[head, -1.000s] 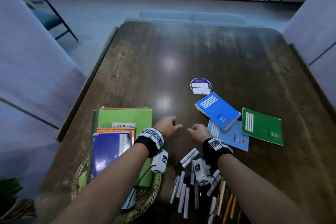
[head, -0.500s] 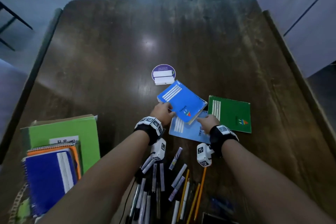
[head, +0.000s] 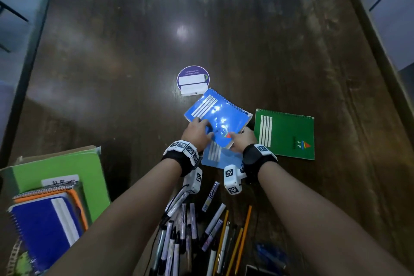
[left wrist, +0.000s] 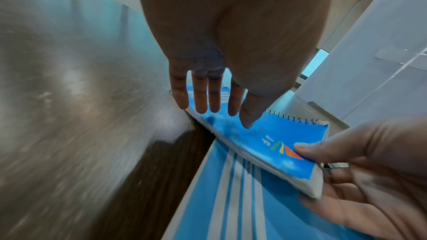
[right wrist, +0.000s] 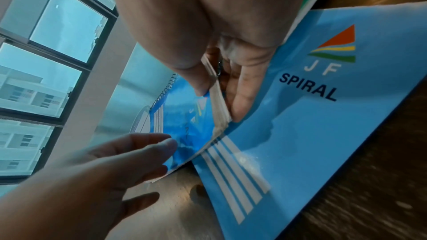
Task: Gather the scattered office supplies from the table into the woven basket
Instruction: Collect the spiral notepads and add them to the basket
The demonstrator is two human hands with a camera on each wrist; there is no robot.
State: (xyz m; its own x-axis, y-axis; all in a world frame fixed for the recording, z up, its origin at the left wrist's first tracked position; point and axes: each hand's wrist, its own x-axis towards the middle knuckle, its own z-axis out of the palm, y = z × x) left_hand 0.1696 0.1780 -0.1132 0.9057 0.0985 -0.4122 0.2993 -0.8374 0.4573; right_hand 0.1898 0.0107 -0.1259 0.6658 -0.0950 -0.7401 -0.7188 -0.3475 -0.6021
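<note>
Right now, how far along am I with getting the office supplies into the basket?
Partway. Done: a stack of notebooks already sits at the basket. In hand: your right hand pinches the corner of the blue spiral notebook, with your left hand at its other edge. Left: the light blue notebook underneath, the green notebook, the round purple item, and the pens and pencils.

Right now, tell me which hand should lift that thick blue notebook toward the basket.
Right. The right hand already pinches the thick blue notebook at its corner, thumb on the cover and fingers underneath. The left hand only rests straight fingers on it.

Dim, bluish, motion-blurred; glare on tabletop [head: 182, 31]
</note>
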